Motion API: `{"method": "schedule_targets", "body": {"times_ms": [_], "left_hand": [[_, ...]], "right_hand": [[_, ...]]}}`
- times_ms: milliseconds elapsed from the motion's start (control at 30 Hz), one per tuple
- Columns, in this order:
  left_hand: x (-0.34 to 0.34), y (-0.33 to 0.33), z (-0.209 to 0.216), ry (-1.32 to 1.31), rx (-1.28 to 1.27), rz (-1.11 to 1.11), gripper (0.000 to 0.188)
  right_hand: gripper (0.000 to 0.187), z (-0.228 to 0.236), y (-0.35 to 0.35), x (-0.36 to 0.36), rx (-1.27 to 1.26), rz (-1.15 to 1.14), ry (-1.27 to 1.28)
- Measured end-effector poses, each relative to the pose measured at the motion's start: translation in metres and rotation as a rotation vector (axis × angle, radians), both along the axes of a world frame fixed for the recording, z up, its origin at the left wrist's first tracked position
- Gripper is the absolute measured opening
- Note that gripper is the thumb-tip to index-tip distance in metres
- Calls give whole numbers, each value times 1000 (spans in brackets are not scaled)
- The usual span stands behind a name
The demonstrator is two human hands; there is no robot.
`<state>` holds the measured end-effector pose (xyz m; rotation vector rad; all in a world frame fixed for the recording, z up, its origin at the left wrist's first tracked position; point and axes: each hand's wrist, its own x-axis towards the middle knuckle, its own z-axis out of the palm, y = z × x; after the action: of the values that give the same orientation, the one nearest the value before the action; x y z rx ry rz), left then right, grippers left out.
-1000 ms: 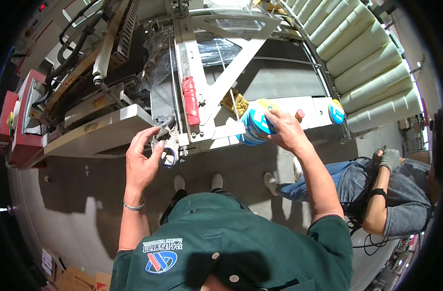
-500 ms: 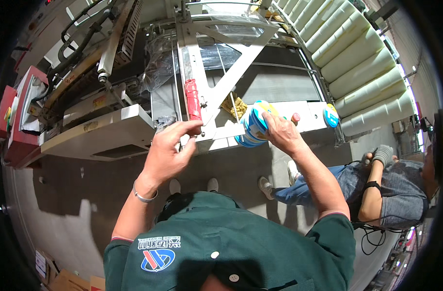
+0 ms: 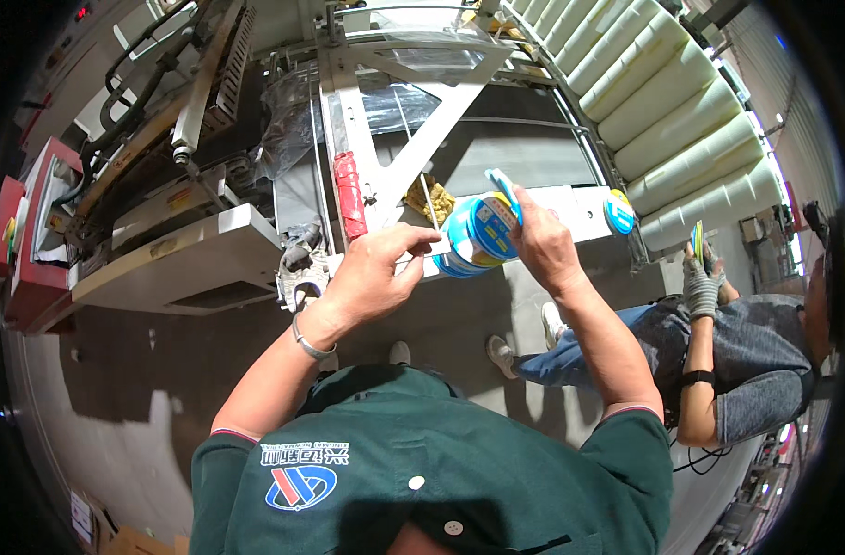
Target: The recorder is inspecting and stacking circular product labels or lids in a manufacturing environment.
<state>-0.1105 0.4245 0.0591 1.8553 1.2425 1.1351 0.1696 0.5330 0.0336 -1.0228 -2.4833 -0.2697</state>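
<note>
Stack of round discs [image 3: 461, 239]: blue sides, tilted, its blue face printed in yellow and white; position, front edge of the white ledge [image 3: 586, 205], left of that ledge's middle.
Thin disc [image 3: 502, 188]: pale blue, seen nearly edge-on, raised at the upper right of the stack; grasped between thumb and fingers of the right hand [image 3: 544, 242]. Full separation from the stack: cannot be told.
Left hand [image 3: 384, 268]: thumb and forefinger parted, no item seen between them; fingertips just beside the stack's left side, contact uncertain.

Changes from one second ago: left hand shifted from the grey crumpled item [image 3: 300, 248] at the ledge's left end to the stack; thin disc now upright, clear of the printed face; co-worker's gloved hand [image 3: 699, 289] raised, a yellow-green-edged item [image 3: 698, 242] now showing there.

Surroundings: red wrapped bundle [image 3: 349, 196], on the white frame [image 3: 422, 139]; yellow-brown crumpled item [image 3: 432, 196], behind the stack, crossed by a thin rod; single blue disc [image 3: 618, 212], ledge's right end; pale rollers [image 3: 686, 120], beyond that end.
Obstructions: left hand covers the frame's front part; right hand hides some of the ledge.
</note>
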Motion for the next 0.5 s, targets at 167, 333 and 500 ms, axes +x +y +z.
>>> {"method": "schedule_targets", "body": {"times_ms": [167, 333, 500], "left_hand": [[23, 14, 3, 22, 6, 48, 31], [61, 49, 6, -44, -136, 1, 53], [100, 66, 3, -867, -629, -211, 59]], "right_hand": [[47, 39, -7, 7, -268, -382, 490], [34, 0, -10, 56, -572, -252, 1431], [47, -4, -47, 39, -980, -96, 1624]]}}
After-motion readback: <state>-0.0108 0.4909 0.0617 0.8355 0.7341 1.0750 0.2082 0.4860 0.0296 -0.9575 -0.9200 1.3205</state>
